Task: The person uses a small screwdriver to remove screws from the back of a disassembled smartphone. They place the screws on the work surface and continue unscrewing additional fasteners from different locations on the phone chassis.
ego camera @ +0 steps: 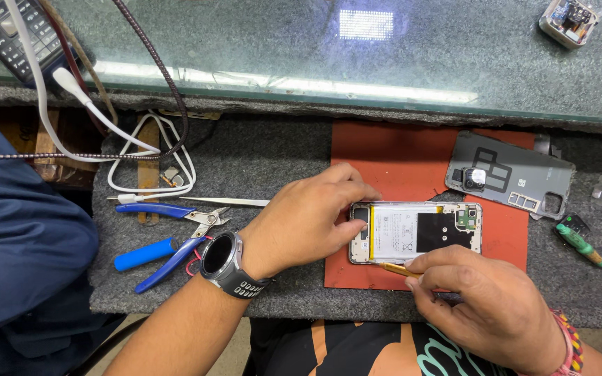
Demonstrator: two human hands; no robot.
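Under the fingertips of both hands, an opened phone (416, 232) lay flat on a red mat (398, 157). The left hand (304, 219) curled over the phone's left end, its fingers bent and pressed against that edge. The right hand (485, 303) sat just below the phone, its fingers bunched together and pinching a thin yellow tool (397, 269) whose tip touched the phone's lower edge. The phone had its back off, showing a white battery, a black plate and a small green board inside a pale frame. Its grey back cover (513, 175) lay beyond the right fingers, and blue pliers (172, 240) rested well left of the left wrist.
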